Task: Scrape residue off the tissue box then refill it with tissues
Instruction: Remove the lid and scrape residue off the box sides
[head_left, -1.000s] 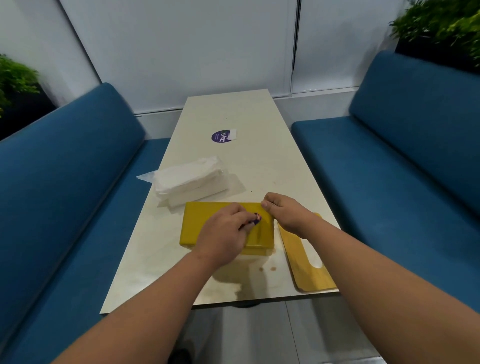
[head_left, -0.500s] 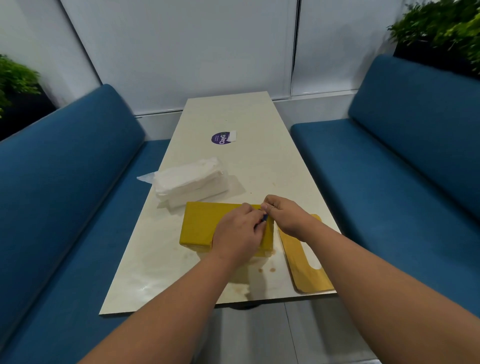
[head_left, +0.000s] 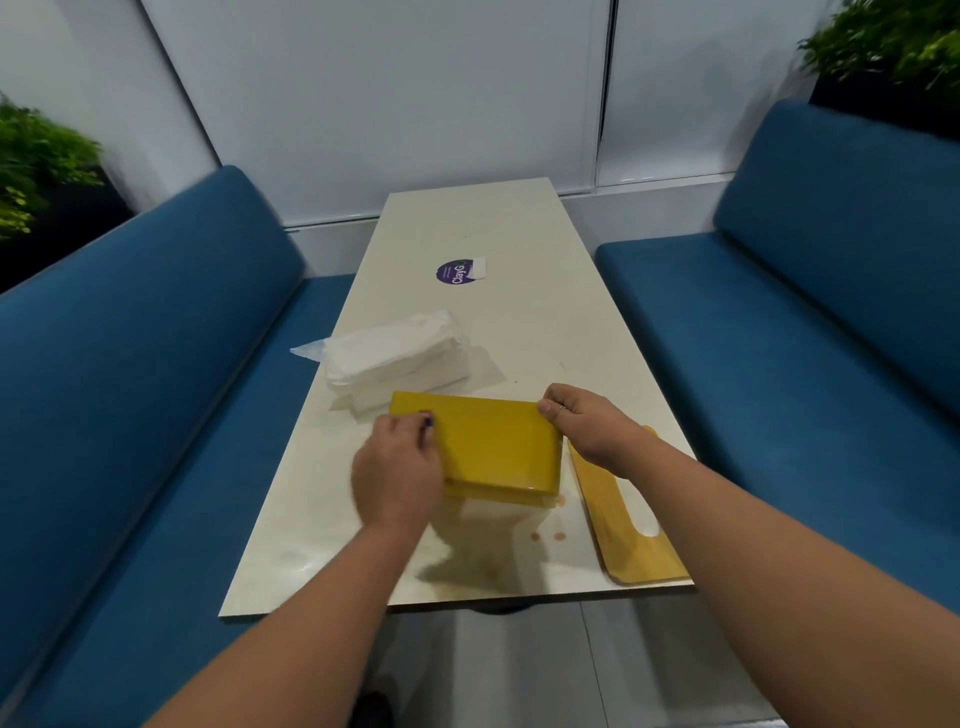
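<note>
A yellow tissue box (head_left: 493, 447) lies flat on the pale table (head_left: 519, 322), near its front edge. My left hand (head_left: 397, 467) is at the box's left end, its fingers curled round a small dark scraper (head_left: 426, 420) whose tip touches the box top. My right hand (head_left: 592, 428) grips the box's far right corner and steadies it. A stack of white tissues (head_left: 395, 353) in clear wrap sits just behind the box to the left. The box's flat yellow lid (head_left: 623, 519), with a slot cut in it, lies to the right by the table edge.
A purple round sticker (head_left: 457, 272) is stuck further up the table. Two small brown spots (head_left: 545, 536) mark the tabletop in front of the box. Blue bench seats (head_left: 779, 322) flank the table on both sides, with green plants (head_left: 893, 41) behind the backrests.
My left hand has slid with the scraper from the box's right end across its top to the left end. My right hand has stayed on the right corner.
</note>
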